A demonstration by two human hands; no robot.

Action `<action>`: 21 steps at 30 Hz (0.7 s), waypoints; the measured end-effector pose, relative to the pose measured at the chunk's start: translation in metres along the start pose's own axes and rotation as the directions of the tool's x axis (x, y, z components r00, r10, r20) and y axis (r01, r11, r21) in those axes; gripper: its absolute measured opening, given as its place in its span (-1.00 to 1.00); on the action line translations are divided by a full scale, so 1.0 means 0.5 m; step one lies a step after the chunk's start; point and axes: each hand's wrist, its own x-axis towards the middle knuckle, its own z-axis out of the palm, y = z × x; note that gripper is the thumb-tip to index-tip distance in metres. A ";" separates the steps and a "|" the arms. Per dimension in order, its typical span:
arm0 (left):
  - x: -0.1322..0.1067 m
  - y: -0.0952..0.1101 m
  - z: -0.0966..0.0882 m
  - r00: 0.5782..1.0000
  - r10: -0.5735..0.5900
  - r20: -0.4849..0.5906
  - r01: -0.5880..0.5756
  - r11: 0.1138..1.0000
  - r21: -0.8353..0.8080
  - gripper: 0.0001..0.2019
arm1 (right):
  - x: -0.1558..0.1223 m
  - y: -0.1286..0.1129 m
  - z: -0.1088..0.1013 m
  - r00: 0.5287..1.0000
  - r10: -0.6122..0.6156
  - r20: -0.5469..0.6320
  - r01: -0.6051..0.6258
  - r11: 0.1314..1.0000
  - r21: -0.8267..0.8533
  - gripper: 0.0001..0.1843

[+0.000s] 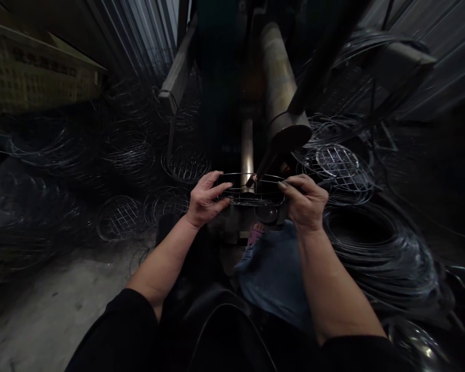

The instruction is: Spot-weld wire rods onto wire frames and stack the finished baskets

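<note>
Seemingly for level support, the left hand (206, 200) and right hand (307, 200) grip the wire frame (256, 201) at nine and three o'clock, the metal rod (247, 155) at twelve

The hard, grey, rough floor (73, 305) shows at the lower left of the frame. A tiny dark speck (55, 294) is on it. At the floor's top edge, left of the middle, there is a round, silvery wire grid with crossed bars (121, 218). A thin, dark wire loop (130, 262) is a bit lower, near it. On the right side lies a big, round coil of dark, shiny wire (403, 263); what is under it is too dark to see.
</note>
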 end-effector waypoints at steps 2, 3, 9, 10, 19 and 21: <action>0.001 0.002 -0.002 1.000 0.004 -0.004 -0.004 1.000 -0.011 -0.74 | -0.001 0.002 0.000 1.000 -0.001 -0.001 0.001 1.000 0.004 -0.90; 0.001 0.004 -0.003 1.000 -0.003 0.004 0.003 1.000 -0.015 -0.73 | -0.001 0.002 0.000 1.000 0.003 -0.002 -0.003 1.000 0.000 -0.90; 0.006 0.004 -0.002 0.999 -0.031 0.018 0.032 0.999 -0.037 -0.73 | -0.005 0.006 0.011 1.000 0.000 -0.025 0.001 1.000 0.029 -0.92; 0.007 0.003 -0.003 1.000 -0.023 0.016 0.024 0.999 -0.039 -0.72 | -0.006 0.007 0.012 1.000 -0.005 -0.026 0.006 0.999 0.044 -0.92; -0.079 0.117 -0.001 0.981 -0.082 -0.177 0.103 0.988 0.118 -0.47 | -0.026 0.081 -0.064 0.950 0.312 0.028 -0.304 0.899 0.316 -0.57; -0.114 0.142 0.043 0.989 -0.136 -0.058 0.138 0.990 0.022 -0.52 | -0.032 0.110 -0.080 0.910 0.386 0.151 -0.415 0.850 0.325 -0.54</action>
